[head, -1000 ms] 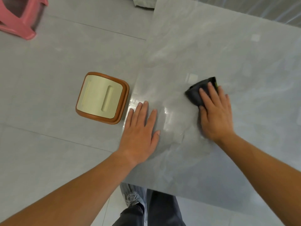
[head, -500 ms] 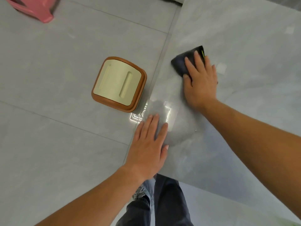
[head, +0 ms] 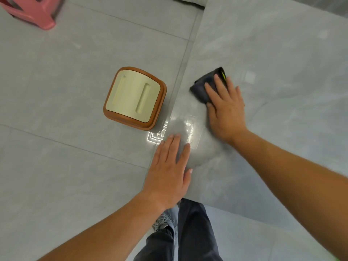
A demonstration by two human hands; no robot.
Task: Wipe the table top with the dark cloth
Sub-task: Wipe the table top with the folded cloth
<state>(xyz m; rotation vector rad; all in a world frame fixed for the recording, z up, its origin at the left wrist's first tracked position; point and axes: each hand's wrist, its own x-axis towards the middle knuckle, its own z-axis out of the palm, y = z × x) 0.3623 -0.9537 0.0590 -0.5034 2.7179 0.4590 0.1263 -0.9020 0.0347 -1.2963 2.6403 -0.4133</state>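
Note:
The grey marble-look table top [head: 273, 53] fills the right half of the head view, its left edge running down the middle. A dark folded cloth [head: 202, 87] with a green mark lies near that left edge. My right hand [head: 226, 108] lies flat on the cloth, fingers spread, pressing it against the table. My left hand [head: 169, 170] rests palm down on the table's near left corner, fingers apart, holding nothing. A duller patch of surface shows between the two hands.
A brown stool with a cream seat [head: 134, 97] stands on the tiled floor just left of the table edge. A pink plastic stool [head: 32, 12] is at the far left. My legs and a shoe [head: 165, 223] show below the table's near edge.
My right hand first slid the cloth left toward the table's left edge, then drew it slightly back toward me. The left hand stayed planted on the near corner. The camera view shifted.

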